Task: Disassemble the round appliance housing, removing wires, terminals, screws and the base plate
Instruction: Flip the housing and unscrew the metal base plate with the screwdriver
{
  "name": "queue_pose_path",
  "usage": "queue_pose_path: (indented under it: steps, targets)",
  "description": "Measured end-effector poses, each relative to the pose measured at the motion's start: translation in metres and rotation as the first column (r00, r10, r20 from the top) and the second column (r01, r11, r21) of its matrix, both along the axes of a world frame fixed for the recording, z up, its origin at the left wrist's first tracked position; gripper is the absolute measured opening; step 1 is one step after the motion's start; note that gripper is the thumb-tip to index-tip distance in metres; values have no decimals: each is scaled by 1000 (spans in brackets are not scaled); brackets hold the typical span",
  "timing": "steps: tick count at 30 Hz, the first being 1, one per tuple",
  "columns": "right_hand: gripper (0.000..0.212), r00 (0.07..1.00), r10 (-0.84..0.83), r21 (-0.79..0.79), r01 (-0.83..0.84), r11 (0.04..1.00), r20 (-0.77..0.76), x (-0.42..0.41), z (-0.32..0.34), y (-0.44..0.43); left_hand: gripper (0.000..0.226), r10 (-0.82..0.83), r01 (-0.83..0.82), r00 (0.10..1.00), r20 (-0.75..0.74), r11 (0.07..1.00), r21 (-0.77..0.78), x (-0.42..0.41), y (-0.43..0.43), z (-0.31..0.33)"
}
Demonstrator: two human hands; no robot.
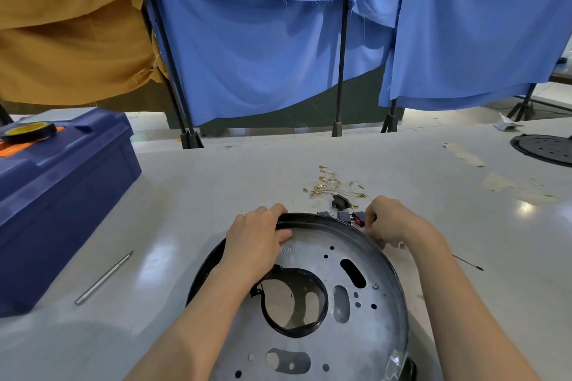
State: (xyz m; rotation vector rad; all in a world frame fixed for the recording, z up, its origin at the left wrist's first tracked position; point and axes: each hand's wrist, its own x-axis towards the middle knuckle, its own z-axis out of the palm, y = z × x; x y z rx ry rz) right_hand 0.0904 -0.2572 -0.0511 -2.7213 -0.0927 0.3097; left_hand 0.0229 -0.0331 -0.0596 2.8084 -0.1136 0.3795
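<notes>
The round appliance housing lies on the white table in front of me, a silvery perforated metal plate inside a black rim with a large black-ringed hole near its middle. My left hand grips the far rim, fingers curled over the edge. My right hand pinches at the rim's far right, beside a red rocker switch and small black switch parts. Loose wires with brass terminals and a black socket part lie just beyond the housing.
A blue toolbox with a roll of black tape on top stands at the left. A thin metal tool lies left of the housing, a thin dark pin to its right. A round black perforated plate sits far right.
</notes>
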Motion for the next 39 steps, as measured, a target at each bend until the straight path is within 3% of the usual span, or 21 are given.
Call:
queue_pose_path:
  steps: [6,12,20,24,28,29,33,36,39]
  targets:
    - [27,998,10,155,-19,988,56,0,14,-6,21,13,-13,1000,-25,1000,10,-1,1,5]
    - [47,983,178,211,-182,960,37,-22,45,-1,18,93,-89,991,-95,995,46,-5,10,11]
    - [19,908,371,90,-360,928,-194,-38,60,13,22,173,-129,951,-257,975,182,-12,12,19]
    - [15,910,376,115,-360,926,-173,-35,57,16,21,192,-137,935,-300,971,193,-16,14,26]
    - [15,914,394,155,-378,913,-97,-30,51,20,18,206,-117,946,-251,937,328,-15,18,31]
    - [17,919,390,178,-375,910,-58,-28,49,21,14,160,-83,957,-240,950,302,-14,17,31]
    - [14,927,361,207,-375,904,102,-23,39,32,57,-122,128,959,-254,992,5,-12,3,27]
    - [20,930,330,229,-361,904,164,-23,40,28,64,-98,120,961,-259,990,70,-10,1,27]
    - [30,942,319,234,-335,913,102,-26,52,3,57,-46,81,961,-272,990,118,-11,2,28]
